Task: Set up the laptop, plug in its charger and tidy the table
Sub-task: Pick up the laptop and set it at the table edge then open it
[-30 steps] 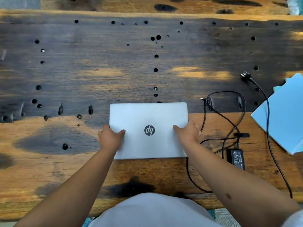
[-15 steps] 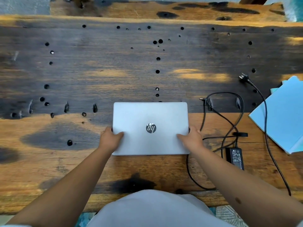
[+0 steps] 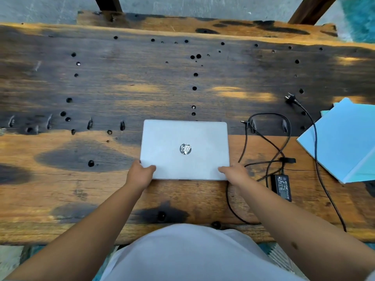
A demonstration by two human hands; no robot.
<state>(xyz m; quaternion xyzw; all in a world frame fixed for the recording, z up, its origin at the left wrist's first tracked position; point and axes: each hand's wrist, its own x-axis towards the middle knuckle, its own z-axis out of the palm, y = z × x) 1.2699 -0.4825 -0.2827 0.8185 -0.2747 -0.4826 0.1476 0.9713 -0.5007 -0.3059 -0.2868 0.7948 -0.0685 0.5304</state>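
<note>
Gripping the closed laptop (image 3: 185,149) at its near corners, left hand (image 3: 140,175) and right hand (image 3: 235,173) pinch the lid edge; mid-surface (image 3: 60,189), rigid, smooth-cased, likely slippery; hold the edges.

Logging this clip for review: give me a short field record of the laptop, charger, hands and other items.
laptop: closed, flat on the table, logo up
left hand: grips near left corner of laptop
right hand: grips near right corner of laptop
charger: brick right of laptop, cable loose, not plugged into laptop
plug: lying on the table, unconnected
folder: light blue, far right
</note>
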